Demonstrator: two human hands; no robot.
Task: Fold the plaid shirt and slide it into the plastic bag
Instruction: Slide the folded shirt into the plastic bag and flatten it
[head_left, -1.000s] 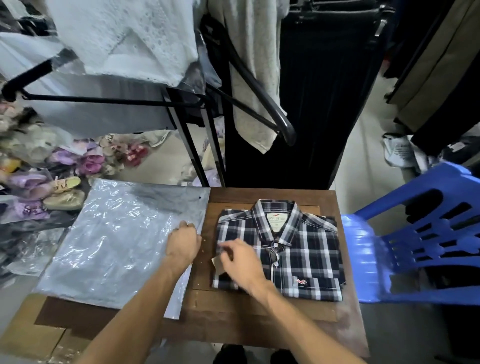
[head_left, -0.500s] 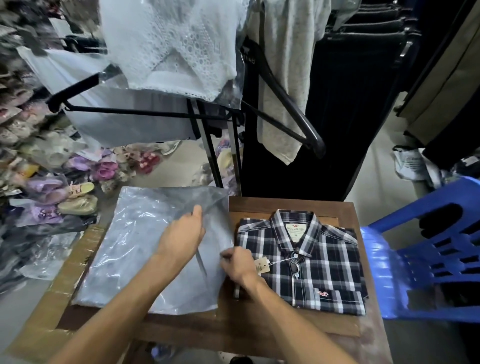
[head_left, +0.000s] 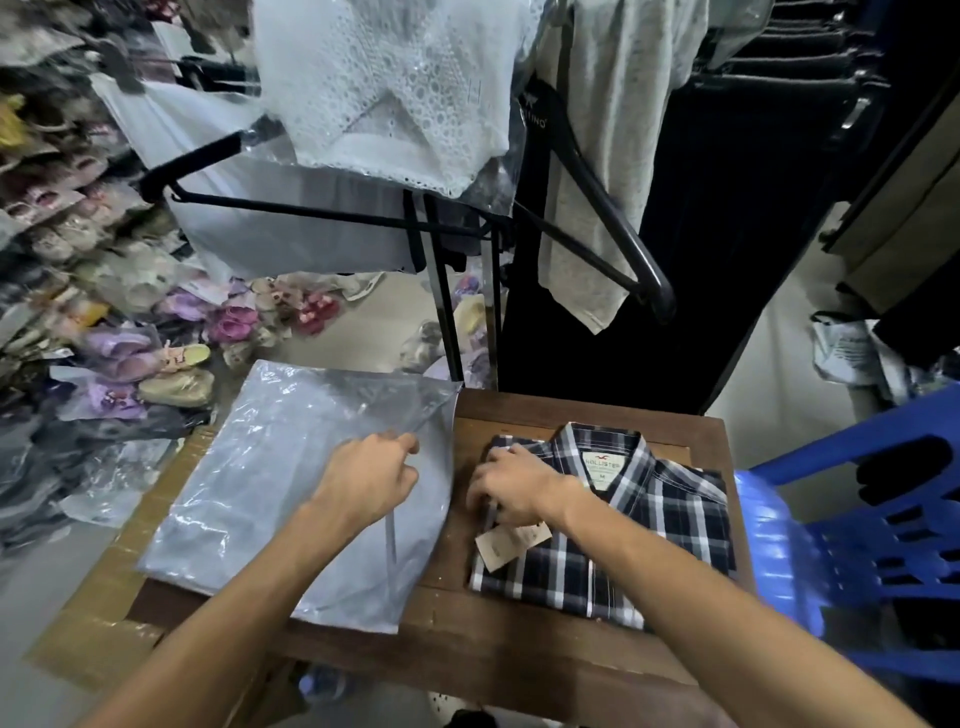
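The folded plaid shirt (head_left: 654, 525), dark navy with white checks, lies collar away from me on the right half of a small wooden table (head_left: 519, 649). Two paper tags (head_left: 511, 540) hang off its left side. My right hand (head_left: 511, 483) grips the shirt's left edge with curled fingers. The clear plastic bag (head_left: 249, 478) lies flat on the left, its open edge facing the shirt. My left hand (head_left: 371, 478) pinches the bag's upper layer near that opening and lifts it slightly.
A blue plastic chair (head_left: 872, 530) stands close on the right. A black clothes rack (head_left: 441, 291) with hanging garments rises just behind the table. Bagged shoes (head_left: 171, 364) pile on the floor to the left. Cardboard (head_left: 104, 597) sticks out under the bag.
My right hand moved from the bag's edge back onto the shirt's left edge. My left hand kept its hold on the bag's upper layer near the opening.
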